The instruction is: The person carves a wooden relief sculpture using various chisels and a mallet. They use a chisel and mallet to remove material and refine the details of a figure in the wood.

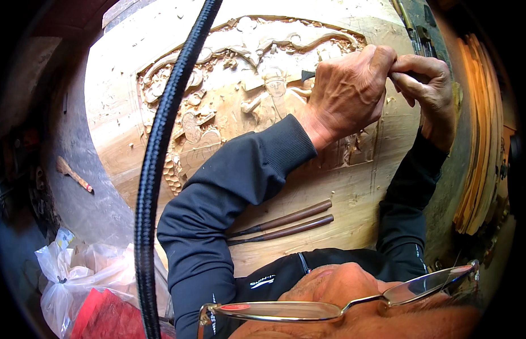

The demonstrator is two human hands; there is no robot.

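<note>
A wooden panel [121, 121] carved in relief lies before me, with a figure's head [276, 86], scrolling branches and loose chips in the recess. My left hand [350, 87] is closed in a fist around a carving chisel, its handle hidden by the fingers. The chisel's dark blade [307, 74] sticks out to the left, beside the carved head. Just to the right, my right hand [429, 85] has its fingers bent and pressed together, meeting the left fist's thumb side. Whatever lies between those fingertips is hidden.
Two dark-handled chisels [297, 220] lie on the panel's near part. A brush [74, 174] rests on the grey table at left, above a clear plastic bag [85, 277] and red cloth [107, 316]. More tools [415, 28] sit far right. A black cable [161, 141] crosses the view.
</note>
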